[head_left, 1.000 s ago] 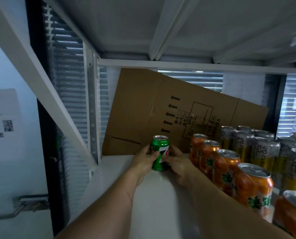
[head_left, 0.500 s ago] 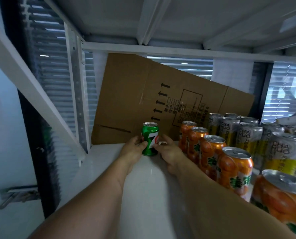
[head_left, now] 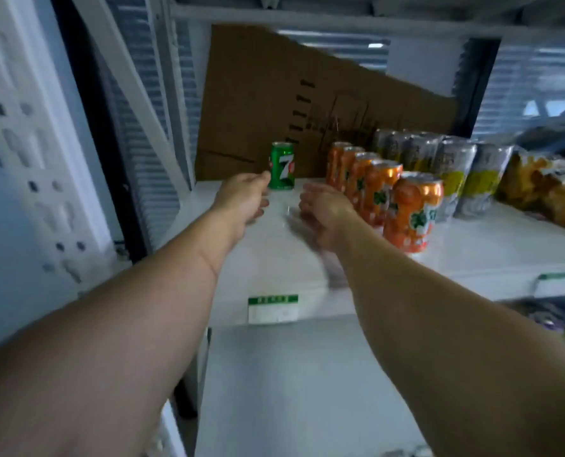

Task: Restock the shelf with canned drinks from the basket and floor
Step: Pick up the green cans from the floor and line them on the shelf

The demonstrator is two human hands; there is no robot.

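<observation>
A green soda can stands upright at the back of the white shelf, against the cardboard. My left hand is just in front and left of it, fingers loosely curled, holding nothing. My right hand is lower and to the right of the can, blurred, also with nothing in it. A row of orange cans runs front to back on the right, with a row of silver and yellow cans beyond it.
A flattened cardboard sheet leans along the shelf's back. Snack bags lie at the far right. A white slanted brace and upright border the left side. A green-and-white price label sits on the shelf's front edge.
Both hands have let go of the green can and pulled back toward me. The can stays standing at the back. The view has drawn back and dropped, showing the shelf's front edge.
</observation>
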